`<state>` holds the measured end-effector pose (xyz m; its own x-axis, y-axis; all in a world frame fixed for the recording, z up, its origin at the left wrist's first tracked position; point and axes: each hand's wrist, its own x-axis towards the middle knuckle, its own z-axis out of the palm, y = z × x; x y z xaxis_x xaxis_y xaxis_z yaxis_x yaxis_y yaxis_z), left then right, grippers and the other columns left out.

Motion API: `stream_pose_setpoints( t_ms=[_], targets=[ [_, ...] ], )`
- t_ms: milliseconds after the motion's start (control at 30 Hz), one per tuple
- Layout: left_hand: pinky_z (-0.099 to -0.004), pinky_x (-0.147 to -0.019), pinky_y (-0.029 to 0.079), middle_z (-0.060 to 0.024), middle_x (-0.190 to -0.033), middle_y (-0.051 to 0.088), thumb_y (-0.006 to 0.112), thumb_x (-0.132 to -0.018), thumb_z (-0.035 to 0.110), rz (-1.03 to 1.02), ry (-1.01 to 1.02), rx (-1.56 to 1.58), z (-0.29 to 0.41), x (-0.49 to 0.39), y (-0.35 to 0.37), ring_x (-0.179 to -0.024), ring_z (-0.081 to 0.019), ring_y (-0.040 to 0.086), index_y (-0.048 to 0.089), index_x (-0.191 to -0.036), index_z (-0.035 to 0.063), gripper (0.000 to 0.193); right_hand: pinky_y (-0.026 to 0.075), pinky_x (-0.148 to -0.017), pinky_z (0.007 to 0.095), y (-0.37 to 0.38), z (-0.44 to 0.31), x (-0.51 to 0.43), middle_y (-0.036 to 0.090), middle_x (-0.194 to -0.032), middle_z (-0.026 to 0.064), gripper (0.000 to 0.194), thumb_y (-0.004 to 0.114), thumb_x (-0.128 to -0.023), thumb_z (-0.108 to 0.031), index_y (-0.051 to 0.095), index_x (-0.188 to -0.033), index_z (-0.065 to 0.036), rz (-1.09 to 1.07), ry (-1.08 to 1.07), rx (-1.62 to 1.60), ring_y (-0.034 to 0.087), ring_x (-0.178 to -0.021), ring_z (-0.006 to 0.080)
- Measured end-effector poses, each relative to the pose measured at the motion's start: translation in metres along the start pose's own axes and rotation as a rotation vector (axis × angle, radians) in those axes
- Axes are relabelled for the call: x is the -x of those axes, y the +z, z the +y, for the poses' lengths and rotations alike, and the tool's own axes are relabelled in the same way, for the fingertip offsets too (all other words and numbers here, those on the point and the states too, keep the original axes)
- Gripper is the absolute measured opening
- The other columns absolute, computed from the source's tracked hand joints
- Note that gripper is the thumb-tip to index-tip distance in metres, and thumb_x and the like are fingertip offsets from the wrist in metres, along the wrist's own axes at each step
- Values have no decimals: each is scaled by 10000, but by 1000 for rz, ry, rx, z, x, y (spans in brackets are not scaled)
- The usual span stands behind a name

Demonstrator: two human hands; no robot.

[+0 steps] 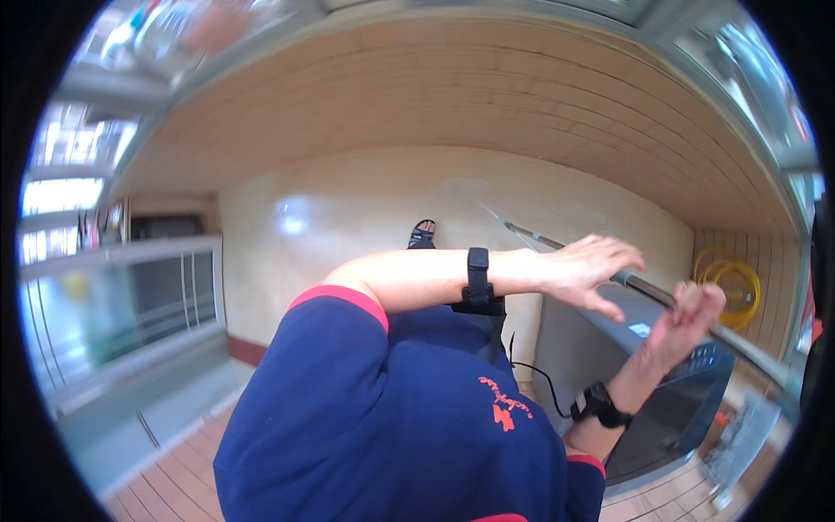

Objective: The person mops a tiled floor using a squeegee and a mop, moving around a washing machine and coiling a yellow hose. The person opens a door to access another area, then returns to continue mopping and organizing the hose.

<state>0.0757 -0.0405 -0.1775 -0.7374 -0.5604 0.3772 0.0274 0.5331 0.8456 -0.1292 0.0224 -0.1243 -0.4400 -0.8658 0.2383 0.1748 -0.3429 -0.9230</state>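
Note:
A long metal pole [652,292] with grey-green joints slants from the floor side toward the right edge. My right hand [688,316] has its fingers curled around this pole. Farther up the pole, my left hand [584,271] lies across it, with the pole passing between the spread thumb and the fingers. The left palm is hidden, so how firmly it holds is unclear. Beyond the left hand the pole thins toward a pale, blurred tip. Just under the right hand stands a grey appliance [574,352] with a lit control panel [698,357].
A wood-toned panelled wall [424,85] curves around ahead, below windows. A coiled yellow hose [750,293] is at the right. To the left is a metal-framed glass panel [156,307]. A black cable [551,382] runs near my right forearm; a sandalled foot [423,233] stands on the floor.

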Motion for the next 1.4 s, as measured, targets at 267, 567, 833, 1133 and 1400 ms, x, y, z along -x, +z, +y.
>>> stream_pose_setpoints(
  t_ms=[267,567,833,1133,1400],
  targets=[
    [-481,-662,487,-152,-781,651,751,-763,344,350,-531,-116,-41,190,7,-799,-380,643,607,-856,102,297,331,-690,300,125,16,112,413,-710,-29,586,663,-845,-649,580,-1108,-132,-442,240,-201,422,-696,94],
    [-474,-671,537,-167,-723,658,742,-772,299,534,-1024,-364,-40,410,52,-741,-395,656,669,-734,99,216,383,-913,425,114,-25,151,525,-759,-18,726,769,-675,-722,579,-1062,-137,-793,427,-560,513,-786,164],
    [-443,-679,530,-85,-756,678,726,-786,203,651,-1012,-551,-3,496,78,-763,-331,672,645,-922,128,175,372,-1053,538,132,32,216,593,-687,34,466,625,-883,-555,651,-805,-96,-1200,601,-328,609,-788,248],
    [-489,-625,510,-126,-743,679,619,-890,257,287,-826,-230,-58,304,139,-718,-389,662,652,-979,198,112,438,-878,448,-11,-37,161,429,-569,25,400,449,-974,-255,389,-602,-121,-587,462,-37,483,-620,187],
    [-494,-646,505,-125,-744,679,658,-810,200,7,-452,-18,-58,68,246,-768,-356,674,675,-1006,227,198,365,-881,394,-160,-177,111,336,-566,-4,387,391,-1011,-242,314,-638,-172,-176,243,174,383,-635,132]
  ],
)
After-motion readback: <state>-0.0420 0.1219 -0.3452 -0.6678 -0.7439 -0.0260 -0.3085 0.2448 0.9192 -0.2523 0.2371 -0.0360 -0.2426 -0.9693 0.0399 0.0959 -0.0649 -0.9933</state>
